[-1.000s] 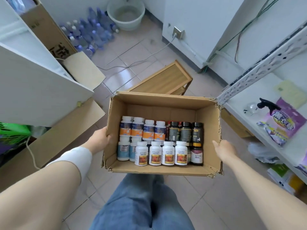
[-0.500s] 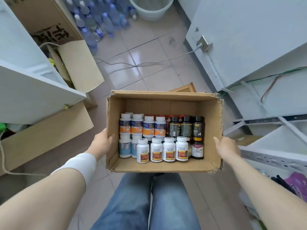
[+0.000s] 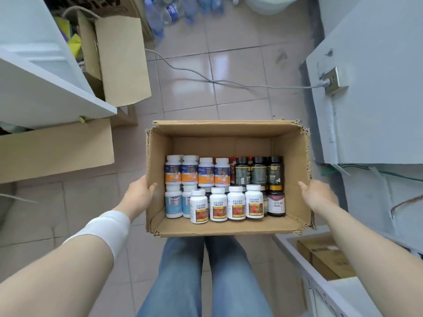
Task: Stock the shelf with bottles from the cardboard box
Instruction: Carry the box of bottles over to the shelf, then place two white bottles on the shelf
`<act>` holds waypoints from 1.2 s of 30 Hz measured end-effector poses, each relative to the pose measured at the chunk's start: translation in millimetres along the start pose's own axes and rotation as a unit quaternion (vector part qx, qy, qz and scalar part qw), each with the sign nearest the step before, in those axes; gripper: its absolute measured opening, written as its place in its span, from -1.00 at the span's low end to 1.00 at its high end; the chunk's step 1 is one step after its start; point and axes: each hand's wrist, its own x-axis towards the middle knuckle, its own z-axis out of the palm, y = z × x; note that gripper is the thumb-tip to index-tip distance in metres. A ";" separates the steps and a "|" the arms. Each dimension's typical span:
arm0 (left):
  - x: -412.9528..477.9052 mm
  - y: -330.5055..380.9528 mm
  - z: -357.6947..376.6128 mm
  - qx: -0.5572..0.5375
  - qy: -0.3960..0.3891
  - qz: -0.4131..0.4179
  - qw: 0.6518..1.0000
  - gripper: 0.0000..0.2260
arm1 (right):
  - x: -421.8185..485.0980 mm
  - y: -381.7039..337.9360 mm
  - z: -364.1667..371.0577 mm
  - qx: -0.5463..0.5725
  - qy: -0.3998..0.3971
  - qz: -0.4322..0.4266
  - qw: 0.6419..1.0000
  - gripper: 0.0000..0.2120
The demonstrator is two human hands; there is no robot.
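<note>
I hold an open cardboard box (image 3: 290, 154) in front of me above my legs. My left hand (image 3: 139, 195) grips its left wall and my right hand (image 3: 317, 194) grips its right wall. Inside stand several bottles: white ones with red labels (image 3: 235, 203) in front, white ones with orange-and-blue labels (image 3: 198, 171) behind, pale blue-labelled ones (image 3: 173, 204) at the left and dark ones (image 3: 258, 171) at the back right. A white shelf (image 3: 295, 250) shows at the lower right.
White shelving (image 3: 45, 97) stands at the left with open cardboard boxes (image 3: 123, 62) beside and under it. A grey cable (image 3: 206, 78) crosses the tiled floor to a wall socket (image 3: 332, 80). Water bottles (image 3: 158, 17) and a basin lie far ahead. Yellow boxes (image 3: 325, 257) sit on the lower right shelf.
My view has tilted down and shifted: the right shelf with the spray bottle and purple bag has left view, and the wooden stool is gone. Both hands keep the box.
</note>
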 end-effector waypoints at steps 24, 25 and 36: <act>-2.0 111.7 113.1 0.226 -0.047 0.273 0.934 -0.59 | -32.2 -31.5 71.2 0.083 -0.128 -0.106 0.983 -0.41; 4.2 114.7 117.6 0.240 -0.058 0.265 0.932 -0.57 | -26.9 -33.7 74.4 0.084 -0.148 -0.095 0.981 -0.40; 1.5 124.0 107.2 0.131 -0.135 0.247 0.951 -0.62 | -19.1 -22.8 66.2 0.157 -0.204 -0.043 0.965 -0.48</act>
